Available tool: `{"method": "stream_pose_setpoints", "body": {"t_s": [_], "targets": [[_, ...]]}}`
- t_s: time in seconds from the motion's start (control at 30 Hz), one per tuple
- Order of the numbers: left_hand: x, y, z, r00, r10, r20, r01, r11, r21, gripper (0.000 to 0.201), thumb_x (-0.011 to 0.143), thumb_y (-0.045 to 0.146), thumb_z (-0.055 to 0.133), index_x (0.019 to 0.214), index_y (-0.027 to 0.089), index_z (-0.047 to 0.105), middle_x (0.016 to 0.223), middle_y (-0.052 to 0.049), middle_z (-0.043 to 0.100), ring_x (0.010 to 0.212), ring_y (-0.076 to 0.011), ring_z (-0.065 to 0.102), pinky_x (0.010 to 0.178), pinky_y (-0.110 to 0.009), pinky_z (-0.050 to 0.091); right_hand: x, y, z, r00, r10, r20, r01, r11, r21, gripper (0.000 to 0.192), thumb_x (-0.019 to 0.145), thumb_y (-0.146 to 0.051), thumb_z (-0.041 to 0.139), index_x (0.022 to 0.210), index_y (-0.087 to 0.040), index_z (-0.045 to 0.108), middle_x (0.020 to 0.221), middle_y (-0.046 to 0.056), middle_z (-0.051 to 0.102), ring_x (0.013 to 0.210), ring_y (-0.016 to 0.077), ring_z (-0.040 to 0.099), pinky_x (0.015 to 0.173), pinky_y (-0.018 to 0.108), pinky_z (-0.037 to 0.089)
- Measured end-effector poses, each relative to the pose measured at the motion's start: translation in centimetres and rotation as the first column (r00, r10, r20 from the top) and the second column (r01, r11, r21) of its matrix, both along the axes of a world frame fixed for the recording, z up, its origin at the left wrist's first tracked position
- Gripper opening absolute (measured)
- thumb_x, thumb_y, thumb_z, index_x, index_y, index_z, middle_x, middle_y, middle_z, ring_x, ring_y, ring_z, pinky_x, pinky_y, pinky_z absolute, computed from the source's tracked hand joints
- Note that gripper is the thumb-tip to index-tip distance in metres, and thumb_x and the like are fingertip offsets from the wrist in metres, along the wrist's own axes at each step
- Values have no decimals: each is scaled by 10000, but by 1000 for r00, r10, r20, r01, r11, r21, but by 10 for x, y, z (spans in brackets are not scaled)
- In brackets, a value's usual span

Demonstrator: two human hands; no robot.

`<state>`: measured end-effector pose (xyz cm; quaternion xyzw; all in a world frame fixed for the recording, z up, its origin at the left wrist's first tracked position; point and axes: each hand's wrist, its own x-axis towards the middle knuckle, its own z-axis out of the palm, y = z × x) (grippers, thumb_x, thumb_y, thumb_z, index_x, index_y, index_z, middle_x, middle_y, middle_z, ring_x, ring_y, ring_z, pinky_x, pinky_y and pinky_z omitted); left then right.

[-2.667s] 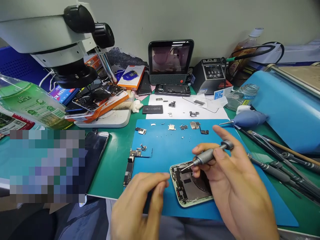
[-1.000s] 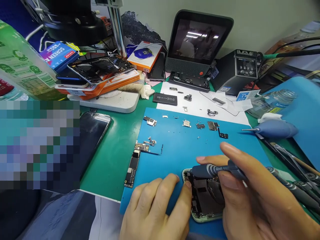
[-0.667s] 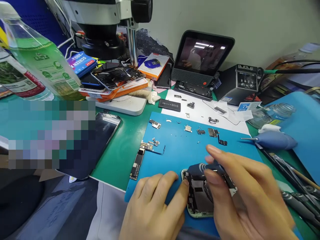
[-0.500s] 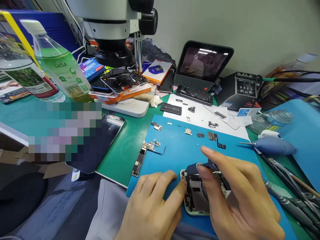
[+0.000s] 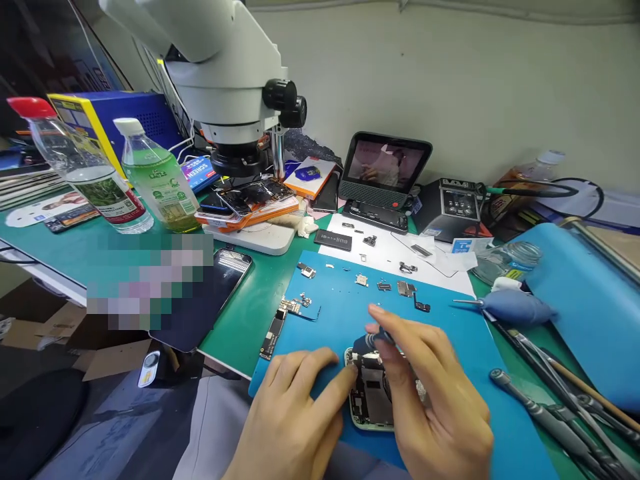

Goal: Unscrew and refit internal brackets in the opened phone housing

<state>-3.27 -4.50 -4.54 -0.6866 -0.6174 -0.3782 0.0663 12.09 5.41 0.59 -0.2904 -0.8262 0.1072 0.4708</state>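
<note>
An opened phone [image 5: 369, 402] with its insides showing lies on the blue mat [image 5: 335, 310] near the table's front edge. My left hand [image 5: 293, 417] rests flat on the mat, fingertips touching the phone's upper left corner. My right hand [image 5: 433, 400] covers the phone's right side. Its thumb and forefinger pinch a dark blue screwdriver [image 5: 369, 343] at the phone's top edge; the tip is hidden. A logic board [image 5: 273, 333] and small metal parts [image 5: 403, 288] lie further out on the mat.
A microscope [image 5: 225, 73] stands at the back left over a stack of phones [image 5: 250, 200], with two bottles [image 5: 160, 180] beside it. A small screen [image 5: 385, 167], a soldering station [image 5: 450, 207], a blue blower [image 5: 515, 308] and several hand tools [image 5: 550, 417] fill the back and right. A black phone [image 5: 215, 287] lies left.
My view has lifted and pulled back, showing more of the bench. My right hand turned the screwdriver from lying across the phone to its top edge. My left hand stayed at the phone's corner.
</note>
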Motion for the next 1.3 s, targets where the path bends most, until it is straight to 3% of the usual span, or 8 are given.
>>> {"method": "stream_pose_setpoints", "body": {"t_s": [0.13, 0.3, 0.43, 0.63, 0.83, 1.03, 1.3], "targets": [[1, 0, -1, 1000, 11, 1, -11, 1000, 12, 411, 1029, 84, 604, 1343, 290, 770, 1277, -19, 797, 1073, -195, 720, 980, -331, 518, 1, -2, 1, 1000, -27, 0, 27, 1000, 6, 636, 1020, -19, 658, 1570, -340, 659, 1226, 64, 750, 1106, 238, 720, 862, 372, 616], [1, 1, -5, 999, 31, -14, -30, 998, 55, 332, 1058, 152, 654, 1311, 317, 790, 1403, -17, 783, 1292, -212, 698, 1121, -344, 473, 3, -1, 1, 1000, -8, 16, 8, 1000, 7, 626, 1024, 6, 646, 1566, -306, 649, 1201, 59, 751, 1088, 211, 705, 869, 349, 616], [0, 4, -7, 999, 27, -23, -25, 998, 54, 388, 997, 123, 669, 1304, 330, 785, 1494, -11, 758, 1440, -229, 668, 1276, -417, 438, 3, 0, 0, 1000, 24, 6, -24, 1000, 8, 604, 1034, 25, 607, 1541, -301, 653, 1243, 69, 772, 1099, 208, 723, 859, 347, 631], [-1, 8, -12, 997, 6, -73, -2, 998, 64, 443, 990, 79, 584, 1322, 303, 772, 1478, -17, 776, 1424, -220, 712, 1261, -408, 551, 1, -4, -6, 997, -35, 74, 40, 997, -60, 562, 1084, -162, 667, 1616, -300, 551, 1215, 68, 800, 1036, 211, 797, 868, 352, 691], [1, 15, -18, 999, 26, -41, -19, 987, 160, 292, 1009, 129, 663, 1185, 313, 806, 1391, -8, 823, 1329, -227, 779, 1209, -378, 603, -5, 7, 7, 938, -191, -290, 99, 948, -302, 405, 1066, -220, 724, 1407, -293, 518, 1123, 50, 843, 876, 186, 853, 704, 255, 710], [0, 19, -20, 999, 38, -27, -32, 980, 195, 227, 1083, 237, 644, 1194, 327, 821, 1358, 6, 842, 1283, -221, 804, 1181, -370, 623, -26, 20, 15, 989, -123, -87, 70, 886, -458, 140, 1096, -366, 662, 1195, -267, 656, 1139, 85, 855, 872, 209, 861, 788, 304, 731], [-1, 18, -17, 998, 39, -45, -31, 984, 173, 266, 1124, 216, 595, 1197, 329, 825, 1443, -22, 808, 1340, -214, 776, 1178, -372, 622, -28, 21, 6, 996, -78, -39, 48, 860, -509, 159, 1125, -371, 581, 1193, -266, 680, 1232, 102, 832, 1002, 229, 859, 880, 341, 727]]}}
